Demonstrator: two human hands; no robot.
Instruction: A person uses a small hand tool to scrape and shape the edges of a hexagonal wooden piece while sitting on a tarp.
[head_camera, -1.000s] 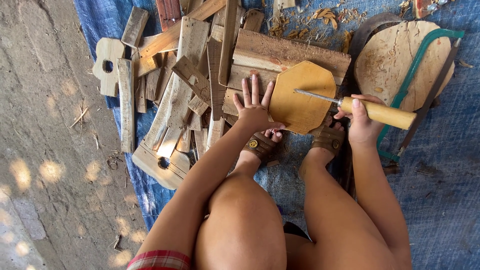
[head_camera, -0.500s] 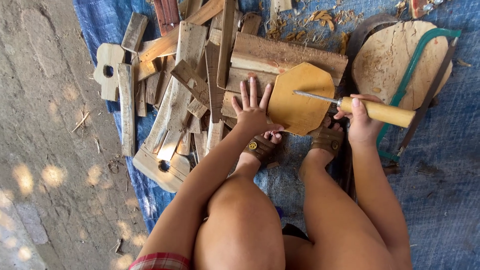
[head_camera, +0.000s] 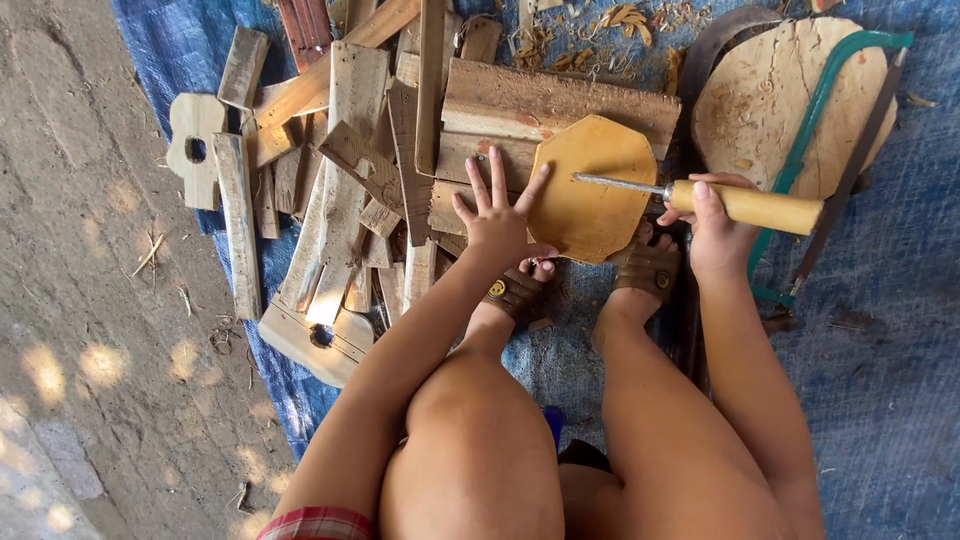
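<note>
Left of right hand (head_camera: 715, 235): octagonal wooden piece (head_camera: 592, 185), on planks, chisel (head_camera: 700, 198) tip over it. Right hand clenched on handle, axis horizontal. Left hand (head_camera: 497, 220) splayed flat, touching piece's left edge.

**Hands at an eight-sided wooden board**

An eight-sided wooden board (head_camera: 592, 188) lies on a blue tarp (head_camera: 880, 380). The left hand (head_camera: 497, 220) presses flat, fingers spread, on the board's left edge. The right hand (head_camera: 716, 228), just right of the board, grips a chisel (head_camera: 700, 198) by its wooden handle, the metal blade reaching over the board. Left of the board lies a pile of wood scraps (head_camera: 340, 170); to its right, a green saw (head_camera: 820, 130) rests across a round wooden slab (head_camera: 770, 110).
</note>
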